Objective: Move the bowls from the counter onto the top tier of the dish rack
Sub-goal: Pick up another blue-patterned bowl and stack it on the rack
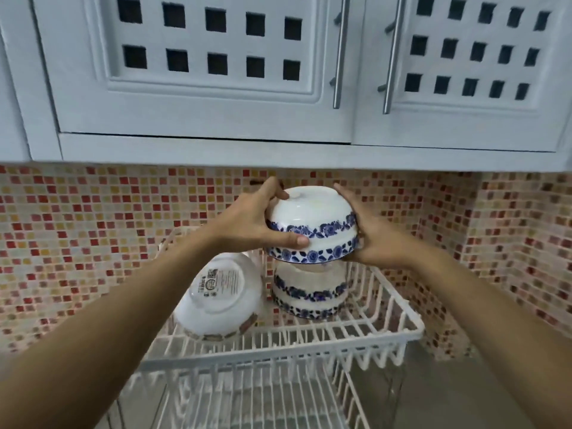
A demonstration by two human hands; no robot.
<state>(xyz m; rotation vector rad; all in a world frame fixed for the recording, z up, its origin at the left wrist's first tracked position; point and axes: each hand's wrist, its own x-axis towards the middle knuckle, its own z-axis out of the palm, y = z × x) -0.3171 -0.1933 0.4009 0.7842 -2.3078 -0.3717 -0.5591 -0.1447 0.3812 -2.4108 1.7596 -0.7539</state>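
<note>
White bowl (221,300) on the rack (340,331) bears an unreadable label (216,281).

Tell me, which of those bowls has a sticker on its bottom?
The tilted white bowl at the rack's left. Its upturned base carries a printed label, and its rim band looks brownish. The bowls on the right, including the held one, have blue flowers.

Head view, forward-down, close over rack (309,334)
</note>
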